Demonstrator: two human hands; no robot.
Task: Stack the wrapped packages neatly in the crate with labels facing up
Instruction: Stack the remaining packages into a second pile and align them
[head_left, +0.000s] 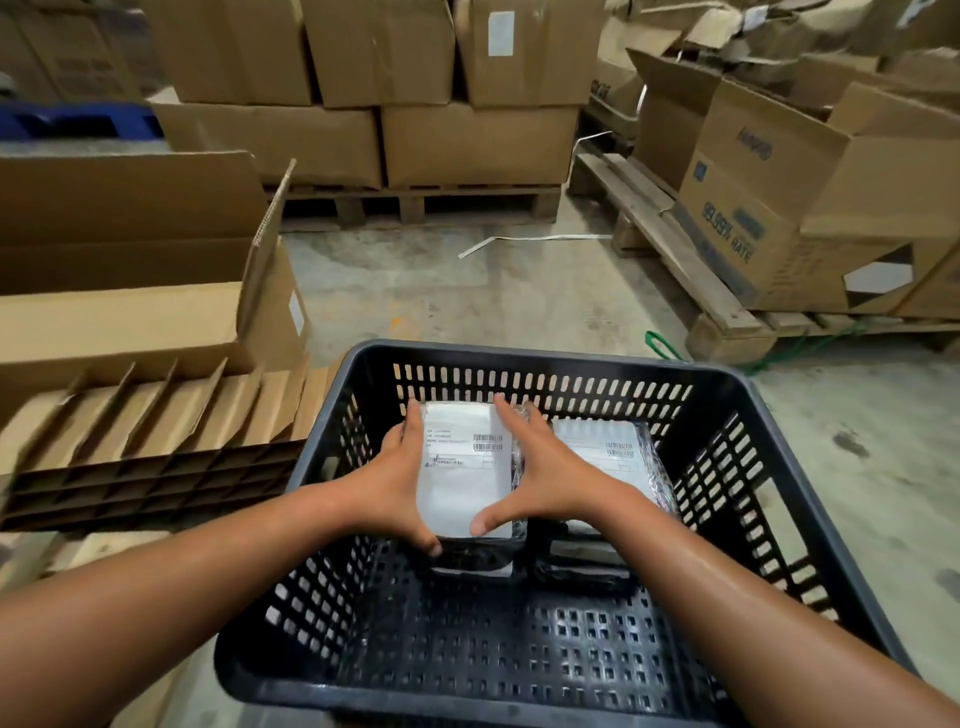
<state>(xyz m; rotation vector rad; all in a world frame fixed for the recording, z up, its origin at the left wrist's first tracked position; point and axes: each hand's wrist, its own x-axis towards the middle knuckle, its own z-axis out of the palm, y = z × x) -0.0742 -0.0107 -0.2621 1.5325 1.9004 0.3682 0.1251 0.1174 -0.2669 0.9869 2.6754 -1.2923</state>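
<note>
A black slotted plastic crate stands on the floor in front of me. Inside it, at the far side, two stacks of wrapped packages sit side by side. The top package of the left stack shows a white label with barcodes facing up. My left hand clasps its left edge and my right hand its right edge, thumbs at the near corners. The right stack's top package also lies label up, partly hidden by my right wrist.
Cardboard divider grids and an open carton lie to the left of the crate. Stacked cartons on wooden pallets stand behind and at the right. Bare concrete floor lies beyond the crate, with a white strap on it.
</note>
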